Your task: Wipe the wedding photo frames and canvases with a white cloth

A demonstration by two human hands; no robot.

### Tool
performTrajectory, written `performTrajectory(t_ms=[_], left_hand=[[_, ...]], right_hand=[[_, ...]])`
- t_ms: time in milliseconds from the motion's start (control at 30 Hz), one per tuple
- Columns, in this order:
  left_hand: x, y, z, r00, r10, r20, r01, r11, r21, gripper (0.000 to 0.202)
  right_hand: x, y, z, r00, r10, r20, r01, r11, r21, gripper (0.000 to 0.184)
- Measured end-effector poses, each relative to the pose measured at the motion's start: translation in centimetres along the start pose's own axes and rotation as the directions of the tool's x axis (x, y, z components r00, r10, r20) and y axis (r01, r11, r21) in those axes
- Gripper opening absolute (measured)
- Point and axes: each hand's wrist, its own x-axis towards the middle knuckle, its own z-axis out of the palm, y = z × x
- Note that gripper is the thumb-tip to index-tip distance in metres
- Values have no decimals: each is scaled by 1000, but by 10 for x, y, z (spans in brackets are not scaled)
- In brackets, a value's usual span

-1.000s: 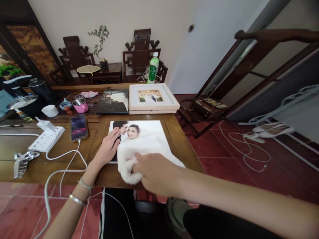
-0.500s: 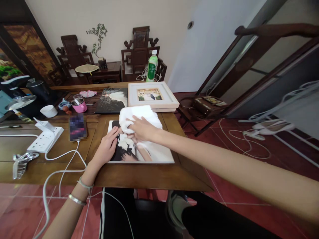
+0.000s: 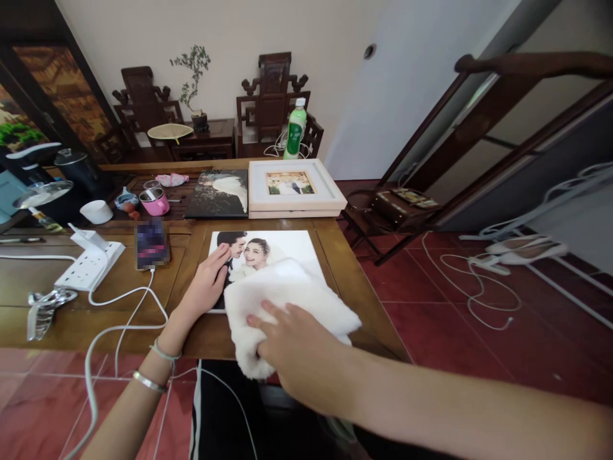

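A flat photo panel (image 3: 293, 246) of a couple lies near the front edge of the wooden table. Stretched out over its left edge, the fingers of my left hand (image 3: 205, 282) press it down. My right hand (image 3: 304, 358) grips a fluffy white cloth (image 3: 287, 287) and presses it over the panel's lower part. The cloth hides that part of the picture and hangs past the table's front edge. My right thumb is partly tucked into a fold of the cloth.
Behind the panel are a white picture frame (image 3: 330, 185), a dark photo panel (image 3: 211, 203) and a green bottle (image 3: 295, 131). To the left stand a pink cup (image 3: 156, 203), a phone (image 3: 152, 245), a power strip (image 3: 86, 271) with cables and a hair claw (image 3: 43, 313).
My right hand has drawn the white cloth toward me, from the panel's top down over its lower edge. The printed faces are now uncovered. My left hand stays in place.
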Motion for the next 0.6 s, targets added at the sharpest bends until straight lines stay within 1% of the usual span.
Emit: performTrajectory(t_ms=[67, 167, 267, 333, 400, 467, 533, 600], left_hand=[[0, 0, 0, 1000, -5, 3, 5, 1000, 5, 46], [0, -1, 1, 1000, -2, -3, 2, 1000, 2, 46], [0, -2, 2, 1000, 5, -16, -5, 1000, -5, 45], [0, -3, 2, 1000, 5, -11, -5, 1000, -4, 45], [1, -4, 2, 1000, 6, -10, -6, 1000, -15, 46], [0, -3, 1, 999, 11, -31, -12, 999, -51, 47], [-2, -1, -1, 997, 23, -74, -31, 994, -105, 48], [-3, 2, -3, 991, 36, -127, -56, 986, -155, 50]], right_hand=[[6, 17, -9, 999, 47, -19, -46, 998, 33, 33], [22, 56, -16, 986, 137, -97, -137, 991, 6, 35], [40, 94, -13, 959, 183, -217, -205, 975, -84, 38], [52, 108, -10, 936, 251, -248, -287, 950, -123, 40], [61, 107, -8, 918, 319, -238, -354, 927, -122, 39], [66, 95, -7, 922, 344, -177, -365, 924, -111, 42], [66, 77, -5, 946, 291, -144, -308, 944, -117, 47], [60, 58, -3, 977, 159, -145, -179, 973, -144, 44]])
